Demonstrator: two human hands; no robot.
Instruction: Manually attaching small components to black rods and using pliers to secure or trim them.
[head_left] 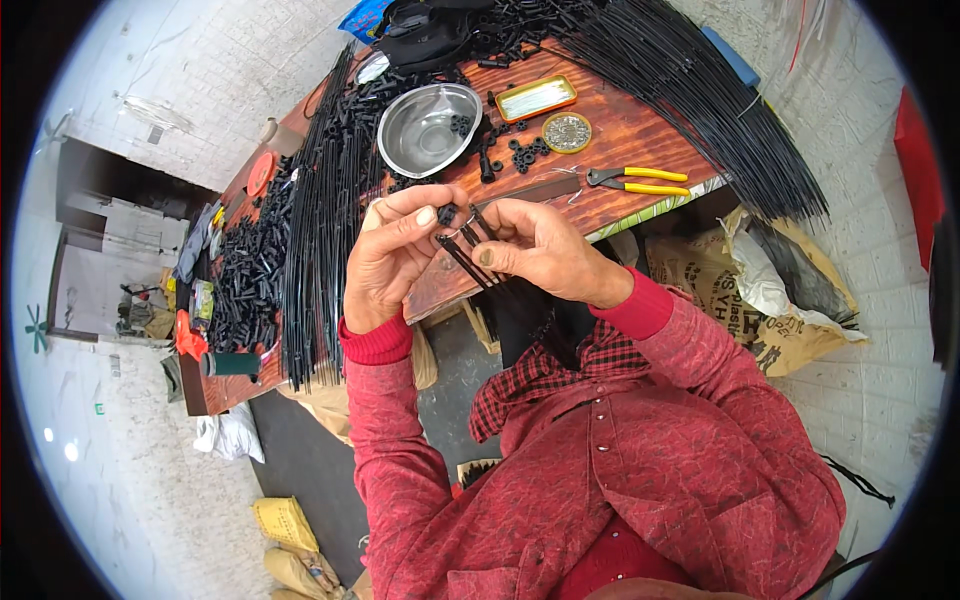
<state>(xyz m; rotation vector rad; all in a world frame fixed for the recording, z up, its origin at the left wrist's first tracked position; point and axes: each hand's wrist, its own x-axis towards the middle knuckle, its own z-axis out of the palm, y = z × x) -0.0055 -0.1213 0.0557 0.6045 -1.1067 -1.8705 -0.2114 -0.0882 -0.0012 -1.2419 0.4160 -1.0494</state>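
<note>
Close together over the table's front edge, both hands work on one small assembly. My left hand (pixel 388 255) pinches a small round black plastic part (pixel 446 214) between thumb and fingertips. Several thin black rods (pixel 462 258) are gripped by my right hand (pixel 540 248), its thumb pressed across them. Their upper ends reach toward the black part, and a thin wire seems to run between them; the exact join is too small to tell. The rods' lower ends fade against the dark cloth in front of me.
On the wooden table (pixel 640 140) stand a metal bowl (pixel 420 150), a yellow tray (pixel 536 98), a round tin of small metal pieces (pixel 567 132) and yellow-handled pliers (pixel 640 181). Black rod bundles (pixel 690 100) lie right and left, with heaped black tubes (pixel 245 270). Sacks (pixel 720 285) stand at right.
</note>
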